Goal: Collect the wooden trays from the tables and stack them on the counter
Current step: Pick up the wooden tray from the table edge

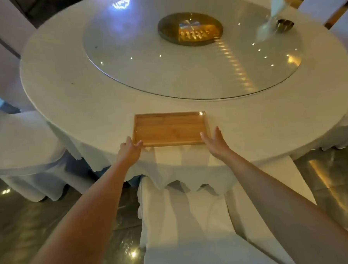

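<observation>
A rectangular wooden tray (170,129) with a low rim lies flat at the near edge of a round table (90,100) covered in white cloth. My left hand (129,149) is at the tray's near left corner, fingers apart, its fingertips touching or just short of the rim. My right hand (215,141) is at the near right corner, palm turned inward and fingers spread. Neither hand has closed around the tray. The tray is empty.
A glass turntable (137,59) fills the table's middle, with a dark round base (167,25) under it. A small metal dish (285,25) and a folded white card (277,7) stand at its far right. White-covered chairs ring the table; one (194,221) is directly below my arms.
</observation>
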Action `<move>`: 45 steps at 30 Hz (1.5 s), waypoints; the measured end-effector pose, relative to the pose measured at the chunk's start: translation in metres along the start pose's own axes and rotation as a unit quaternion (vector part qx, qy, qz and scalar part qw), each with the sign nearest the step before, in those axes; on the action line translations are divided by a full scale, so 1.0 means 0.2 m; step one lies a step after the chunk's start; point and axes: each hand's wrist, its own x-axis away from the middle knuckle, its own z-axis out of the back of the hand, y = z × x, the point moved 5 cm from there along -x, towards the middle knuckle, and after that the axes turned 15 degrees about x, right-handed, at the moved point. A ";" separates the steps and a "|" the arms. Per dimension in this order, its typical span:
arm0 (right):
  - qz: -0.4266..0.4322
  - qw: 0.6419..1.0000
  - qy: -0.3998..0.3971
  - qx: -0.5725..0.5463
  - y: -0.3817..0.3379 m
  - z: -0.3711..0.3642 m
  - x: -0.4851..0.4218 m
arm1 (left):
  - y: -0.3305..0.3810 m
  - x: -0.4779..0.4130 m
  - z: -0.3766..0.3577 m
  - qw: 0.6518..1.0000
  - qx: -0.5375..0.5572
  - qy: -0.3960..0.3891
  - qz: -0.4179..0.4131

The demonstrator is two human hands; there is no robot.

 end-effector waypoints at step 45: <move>0.101 0.991 0.021 -0.086 -0.95 -0.74 0.52 | -0.84 0.61 1.22 0.944 0.228 0.224 0.079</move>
